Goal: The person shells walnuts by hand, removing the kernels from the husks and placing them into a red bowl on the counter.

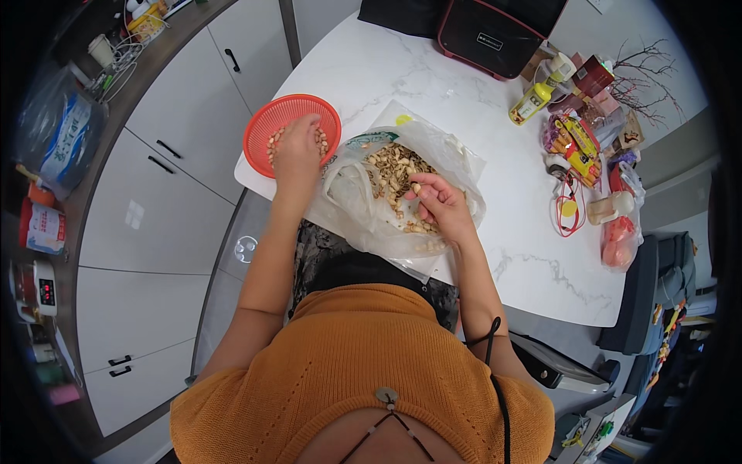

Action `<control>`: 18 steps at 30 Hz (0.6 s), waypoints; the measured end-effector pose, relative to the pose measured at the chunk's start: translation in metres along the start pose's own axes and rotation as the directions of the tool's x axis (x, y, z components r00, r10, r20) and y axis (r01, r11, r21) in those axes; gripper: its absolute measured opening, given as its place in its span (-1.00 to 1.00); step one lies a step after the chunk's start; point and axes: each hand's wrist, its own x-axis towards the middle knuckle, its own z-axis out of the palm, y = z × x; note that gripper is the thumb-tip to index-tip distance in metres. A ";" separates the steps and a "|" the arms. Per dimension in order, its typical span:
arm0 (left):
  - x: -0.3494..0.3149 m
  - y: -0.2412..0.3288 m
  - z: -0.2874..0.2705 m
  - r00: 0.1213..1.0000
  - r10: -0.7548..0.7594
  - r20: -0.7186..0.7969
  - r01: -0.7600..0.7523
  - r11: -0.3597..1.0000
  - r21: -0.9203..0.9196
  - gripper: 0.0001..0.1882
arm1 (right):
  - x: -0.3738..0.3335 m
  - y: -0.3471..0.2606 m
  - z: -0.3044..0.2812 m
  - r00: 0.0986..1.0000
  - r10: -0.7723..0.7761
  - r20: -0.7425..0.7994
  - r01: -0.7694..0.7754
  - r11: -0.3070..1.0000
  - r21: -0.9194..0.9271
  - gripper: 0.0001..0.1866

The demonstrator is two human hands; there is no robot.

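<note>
My left hand (pixel 298 147) is over a red plastic mesh basket (pixel 318 104) at the far left of the table. Pale nuts (pixel 273 147) lie in the basket around it, and its fingers are mostly hidden from me. A translucent white plastic bag (pixel 348 193) lies spread in front of me, its mouth open. Inside it is a heap of tan and brown nuts and shells (pixel 396 170); their exact kind is not plain. Above the heap's right side, my right hand (pixel 442 203) is closed, pinching one pale nut (pixel 416 188) between thumb and fingers.
The bag rests on a white marbled table (pixel 533 232). A black and red appliance (pixel 495 35) stands at the back. Along the right are a yellow bottle (pixel 533 102), snack packets (pixel 576 143), a red lanyard (pixel 570 209) and a bag of round reddish things (pixel 620 240).
</note>
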 end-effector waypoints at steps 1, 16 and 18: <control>0.000 -0.009 -0.001 1.000 -0.012 -0.013 0.012 1.000 0.008 -0.84 | 0.000 0.000 0.001 1.000 0.001 -0.003 -0.001 1.000 0.023 -0.76; -0.017 0.032 0.004 0.987 0.034 0.154 0.005 0.970 -0.243 -0.85 | -0.001 0.003 -0.002 0.999 -0.020 0.030 0.016 0.989 0.148 -0.69; -0.023 0.040 0.007 0.981 0.049 0.189 0.009 0.956 -0.294 -0.85 | -0.002 0.004 -0.003 0.999 -0.025 0.033 0.020 0.990 0.141 -0.70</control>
